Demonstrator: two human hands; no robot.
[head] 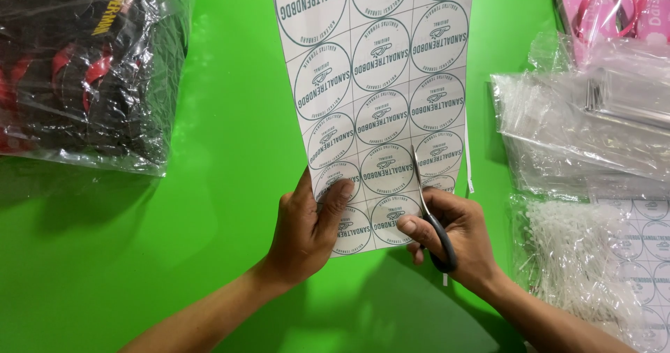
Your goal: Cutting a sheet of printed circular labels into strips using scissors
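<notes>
A white sheet [377, 67] printed with rows of round green-outlined labels is held upright over a green table [230, 185]. My left hand [307, 227] grips its lower left corner, thumb on the front. My right hand [457, 238] holds black-handled scissors [427, 206], with the blades pointing up into the sheet between its middle and right columns of labels. A thin cut strip [469, 161] hangs off the sheet's right edge.
A clear bag of black and red sandals [84, 67] lies at the upper left. At the right are a stack of clear plastic bags [586, 122], a bag of white plastic ties [572, 255], another label sheet [645, 248] and pink sandals [614, 4].
</notes>
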